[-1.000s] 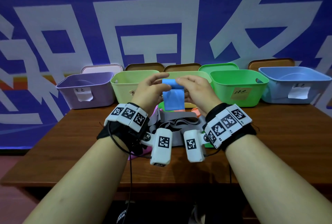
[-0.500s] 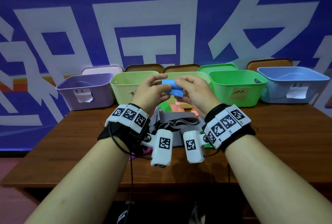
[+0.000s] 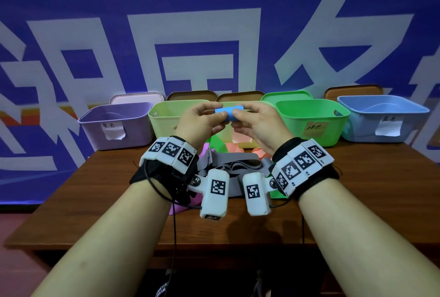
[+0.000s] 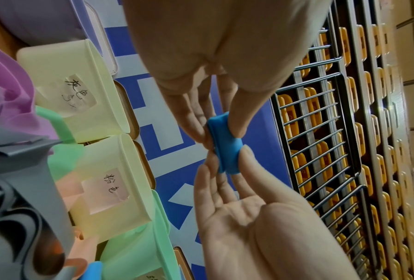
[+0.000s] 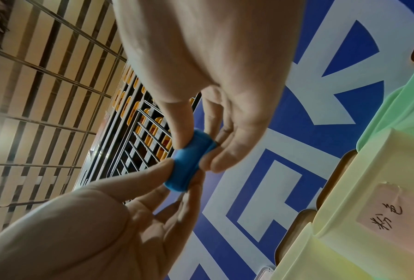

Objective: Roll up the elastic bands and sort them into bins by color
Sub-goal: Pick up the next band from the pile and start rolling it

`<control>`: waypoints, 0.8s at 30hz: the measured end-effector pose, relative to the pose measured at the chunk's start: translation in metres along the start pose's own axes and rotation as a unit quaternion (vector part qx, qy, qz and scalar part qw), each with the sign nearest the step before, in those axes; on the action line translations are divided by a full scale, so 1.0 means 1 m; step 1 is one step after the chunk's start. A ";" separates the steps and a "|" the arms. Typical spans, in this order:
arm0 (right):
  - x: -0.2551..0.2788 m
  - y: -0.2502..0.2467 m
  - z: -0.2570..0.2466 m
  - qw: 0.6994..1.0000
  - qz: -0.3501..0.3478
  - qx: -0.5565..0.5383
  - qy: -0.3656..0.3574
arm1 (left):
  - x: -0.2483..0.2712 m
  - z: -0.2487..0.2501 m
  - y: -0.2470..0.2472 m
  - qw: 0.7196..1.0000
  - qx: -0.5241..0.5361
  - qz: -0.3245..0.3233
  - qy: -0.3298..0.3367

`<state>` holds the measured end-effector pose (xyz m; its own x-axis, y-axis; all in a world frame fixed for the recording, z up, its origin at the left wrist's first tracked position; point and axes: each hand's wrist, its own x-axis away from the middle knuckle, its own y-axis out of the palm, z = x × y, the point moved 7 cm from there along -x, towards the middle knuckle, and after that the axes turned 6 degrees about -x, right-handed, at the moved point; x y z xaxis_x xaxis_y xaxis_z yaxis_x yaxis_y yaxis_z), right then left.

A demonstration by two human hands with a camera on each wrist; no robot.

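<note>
Nearest the camera, on the wooden table, lies a loose heap of unrolled bands — a grey band on top, with a magenta one poking out at the left edge and green and salmon ones showing beyond it. These are still to be rolled.

Above that heap both hands are raised. The left hand and the right hand share one thing: a blue elastic band wound into a short, tight roll. Each hand pinches an end of the roll between thumb and curled fingertips; the wrist views show no loose tail hanging, so the rolling of this band looks finished, or very nearly.

Behind the hands stands the row of bins: a purple bin at far left, then two pale yellow bins, a green bin, and the blue bin at far right, each with a paper label.

The step in hand is the close of rolling. The next move, as I judge it, calls for one hand — most likely the right, which is nearer — to keep the roll squeezed so it does not spring open, carry it rightward past the green bin, and let go over the blue one.
</note>
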<state>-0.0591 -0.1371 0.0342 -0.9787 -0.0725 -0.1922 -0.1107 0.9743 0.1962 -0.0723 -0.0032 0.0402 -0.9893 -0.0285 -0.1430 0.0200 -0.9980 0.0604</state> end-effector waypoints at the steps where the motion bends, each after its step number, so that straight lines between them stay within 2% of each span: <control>1: 0.000 -0.001 -0.001 1.000 0.004 0.000 -0.004 | 0.001 0.002 0.000 1.000 -0.002 -0.001 0.002; 8: 0.008 -0.002 -0.018 0.999 0.035 0.002 -0.022 | 0.013 0.023 0.007 0.999 -0.027 -0.028 0.015; 16: 0.024 -0.008 -0.058 0.994 0.054 0.017 -0.093 | 0.025 0.047 0.018 0.998 -0.027 -0.052 0.004; 24: 0.003 -0.031 -0.064 0.994 0.066 -0.034 -0.076 | 0.002 0.052 0.042 0.995 -0.079 -0.057 -0.011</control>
<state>-0.0698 -0.1812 0.0887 -0.9483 0.0937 -0.3033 0.0009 0.9563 0.2924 -0.0813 -0.0423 0.0936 -0.9894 0.0839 -0.1184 -0.0707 -0.9912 -0.1117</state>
